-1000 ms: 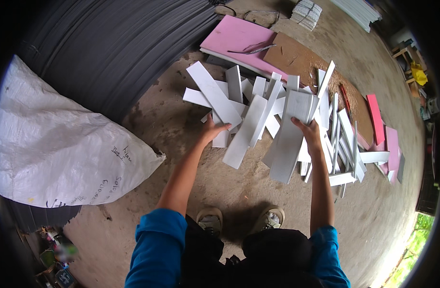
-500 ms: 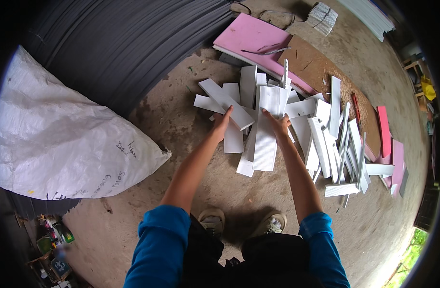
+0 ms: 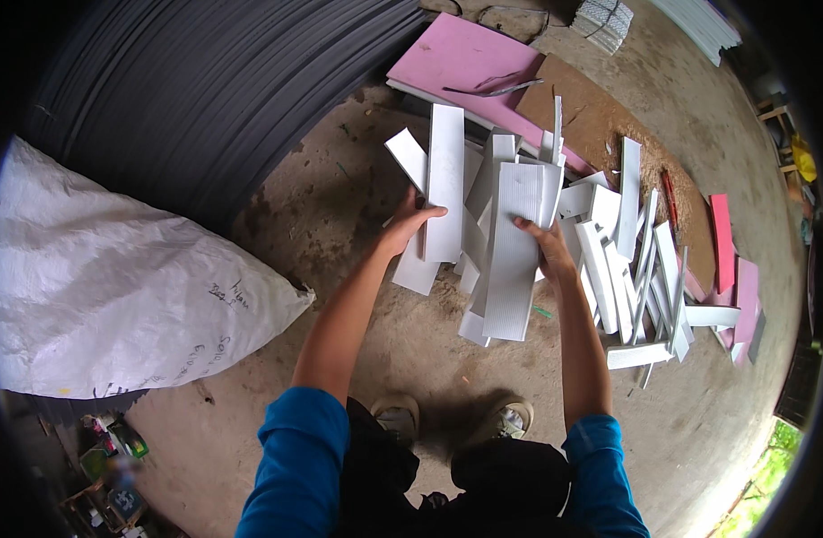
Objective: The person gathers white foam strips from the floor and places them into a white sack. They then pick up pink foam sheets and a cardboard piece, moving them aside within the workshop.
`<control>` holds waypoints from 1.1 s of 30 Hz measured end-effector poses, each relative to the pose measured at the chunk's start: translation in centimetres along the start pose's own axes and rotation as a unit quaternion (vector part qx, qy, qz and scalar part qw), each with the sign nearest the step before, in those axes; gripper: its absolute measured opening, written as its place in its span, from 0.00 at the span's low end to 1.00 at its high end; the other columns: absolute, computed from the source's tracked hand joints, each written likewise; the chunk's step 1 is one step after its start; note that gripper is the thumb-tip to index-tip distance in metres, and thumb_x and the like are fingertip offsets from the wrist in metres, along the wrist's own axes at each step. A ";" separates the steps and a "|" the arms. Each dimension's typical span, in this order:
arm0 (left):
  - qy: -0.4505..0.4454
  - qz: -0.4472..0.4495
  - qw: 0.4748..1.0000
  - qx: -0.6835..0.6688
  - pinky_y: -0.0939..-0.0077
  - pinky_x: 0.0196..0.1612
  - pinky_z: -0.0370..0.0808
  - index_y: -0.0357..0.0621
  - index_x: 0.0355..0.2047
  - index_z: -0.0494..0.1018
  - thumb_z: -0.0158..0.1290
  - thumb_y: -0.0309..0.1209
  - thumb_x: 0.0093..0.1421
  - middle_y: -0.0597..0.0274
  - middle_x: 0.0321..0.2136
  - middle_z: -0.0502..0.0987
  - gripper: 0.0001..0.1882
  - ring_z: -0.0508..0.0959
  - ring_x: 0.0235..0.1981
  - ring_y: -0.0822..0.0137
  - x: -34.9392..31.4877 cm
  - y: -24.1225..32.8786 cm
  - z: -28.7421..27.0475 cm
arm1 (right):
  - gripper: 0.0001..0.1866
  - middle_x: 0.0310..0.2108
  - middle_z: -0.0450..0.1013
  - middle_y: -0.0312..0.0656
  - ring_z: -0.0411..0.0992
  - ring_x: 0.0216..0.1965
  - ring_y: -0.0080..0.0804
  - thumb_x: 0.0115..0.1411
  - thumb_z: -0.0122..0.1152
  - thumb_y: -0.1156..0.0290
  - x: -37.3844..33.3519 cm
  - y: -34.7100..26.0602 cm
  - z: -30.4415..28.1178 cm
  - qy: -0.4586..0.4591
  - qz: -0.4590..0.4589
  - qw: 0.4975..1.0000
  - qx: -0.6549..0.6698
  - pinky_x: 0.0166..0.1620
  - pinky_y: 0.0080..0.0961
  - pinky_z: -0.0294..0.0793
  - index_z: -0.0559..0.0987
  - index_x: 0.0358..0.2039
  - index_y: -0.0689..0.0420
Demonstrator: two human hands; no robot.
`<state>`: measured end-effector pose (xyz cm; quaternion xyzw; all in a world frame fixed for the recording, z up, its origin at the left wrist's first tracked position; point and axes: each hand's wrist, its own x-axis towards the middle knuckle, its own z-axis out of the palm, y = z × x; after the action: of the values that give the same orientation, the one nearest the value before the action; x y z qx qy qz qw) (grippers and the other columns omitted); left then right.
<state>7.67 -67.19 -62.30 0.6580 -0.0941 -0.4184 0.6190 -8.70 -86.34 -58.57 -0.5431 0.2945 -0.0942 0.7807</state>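
My left hand (image 3: pixel 404 226) is closed on a few flat white strips, its thumb pressed over the edge of a long smooth strip (image 3: pixel 445 170). At the right side of the same bunch, my right hand (image 3: pixel 550 249) grips more of them, with its thumb on a finely ribbed white strip (image 3: pixel 517 260). Several other white pieces sit at mixed angles between the two hands. My fingers under the strips are mostly hidden. Just right of my right hand lies a loose pile of white strips (image 3: pixel 600 282) on the floor.
A pink board (image 3: pixel 465 54) and a brown board (image 3: pixel 577 99) lie beyond the strips. To the left are a white sack (image 3: pixel 133 287) and a big stack of dark sheets (image 3: pixel 205 99). Red (image 3: pixel 722 242) and pink offcuts (image 3: pixel 745 300) lie at right, on the concrete floor (image 3: pixel 662 448).
The left-hand strip has swung from a slant to nearly upright. The bunch looks raised off the floor and spread wider, with my right hand shifted slightly right and nearer.
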 end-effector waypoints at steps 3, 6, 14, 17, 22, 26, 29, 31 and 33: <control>-0.020 -0.016 0.999 -0.028 0.71 0.52 0.61 0.42 0.56 0.47 0.56 0.35 0.46 0.52 0.50 0.62 0.40 0.63 0.51 0.63 -2.3 4.2 2.7 | 0.36 0.34 0.69 0.47 0.71 0.34 0.35 0.42 0.64 0.55 -2.6 -6.0 -0.8 0.039 0.071 0.996 -0.047 0.36 0.29 0.73 0.64 0.46 0.65; -0.045 0.016 0.999 -0.002 0.68 0.56 0.55 0.41 0.59 0.37 0.55 0.34 0.49 0.51 0.55 0.55 0.45 0.56 0.56 0.60 -6.3 8.9 4.3 | 0.44 0.34 0.68 0.51 0.71 0.34 0.37 0.39 0.63 0.50 -5.6 -13.8 1.5 0.005 0.076 0.994 -0.074 0.37 0.28 0.74 0.61 0.49 0.69; -0.043 0.099 0.994 -0.006 0.71 0.59 0.51 0.43 0.61 0.33 0.45 0.23 0.50 0.53 0.60 0.45 0.42 0.47 0.60 0.61 -20.8 31.1 10.0 | 0.46 0.47 0.59 0.51 0.59 0.51 0.40 0.43 0.66 0.61 -14.8 -34.5 10.5 -0.037 0.075 0.996 -0.009 0.52 0.32 0.61 0.48 0.55 0.61; -0.062 0.103 0.992 0.040 0.73 0.62 0.39 0.41 0.60 0.27 0.35 0.32 0.59 0.54 0.62 0.32 0.36 0.34 0.62 0.63 -25.6 38.2 9.9 | 0.47 0.50 0.51 0.53 0.54 0.54 0.43 0.44 0.65 0.61 -18.9 -41.6 14.0 -0.073 0.075 0.994 0.016 0.53 0.37 0.59 0.43 0.56 0.56; 0.049 0.177 0.971 0.151 0.64 0.60 0.40 0.37 0.57 0.41 0.25 0.39 0.62 0.47 0.53 0.48 0.26 0.46 0.56 0.52 -32.5 48.8 8.7 | 0.48 0.50 0.52 0.54 0.53 0.54 0.43 0.43 0.66 0.57 -23.1 -52.6 21.5 -0.123 0.042 0.991 0.013 0.53 0.40 0.59 0.42 0.54 0.56; 0.131 0.213 0.956 0.152 0.63 0.55 0.48 0.40 0.51 0.53 0.27 0.44 0.62 0.50 0.41 0.54 0.24 0.54 0.48 0.58 -37.9 53.2 1.7 | 0.47 0.48 0.55 0.52 0.58 0.51 0.42 0.41 0.68 0.61 -23.9 -57.0 31.8 -0.194 -0.003 0.980 -0.044 0.52 0.35 0.61 0.44 0.52 0.58; 0.247 0.233 0.936 0.089 0.63 0.53 0.53 0.42 0.50 0.57 0.34 0.43 0.62 0.52 0.40 0.55 0.22 0.56 0.45 0.60 -42.3 54.5 -5.3 | 0.48 0.46 0.58 0.53 0.61 0.48 0.41 0.40 0.69 0.64 -24.1 -59.0 40.4 -0.219 -0.058 0.971 -0.077 0.50 0.32 0.63 0.44 0.52 0.58; 0.373 0.233 0.896 0.058 0.63 0.51 0.56 0.42 0.48 0.60 0.41 0.39 0.60 0.52 0.40 0.56 0.19 0.58 0.43 0.60 -45.8 54.8 -10.3 | 0.50 0.46 0.59 0.54 0.62 0.47 0.40 0.40 0.69 0.66 -23.7 -60.0 46.0 -0.239 -0.095 0.962 -0.087 0.49 0.31 0.65 0.42 0.53 0.58; 0.534 0.210 0.817 0.052 0.63 0.49 0.58 0.44 0.46 0.62 0.49 0.35 0.56 0.52 0.39 0.57 0.19 0.59 0.42 0.59 -49.3 53.9 -16.6 | 0.48 0.46 0.59 0.53 0.63 0.47 0.39 0.40 0.69 0.68 -23.5 -61.0 51.6 -0.248 -0.154 0.951 -0.106 0.48 0.30 0.65 0.44 0.54 0.59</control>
<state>8.78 -35.00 5.33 0.7737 0.0939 0.1443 0.6098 11.80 -58.40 17.19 -0.6674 0.0126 -0.0436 0.7433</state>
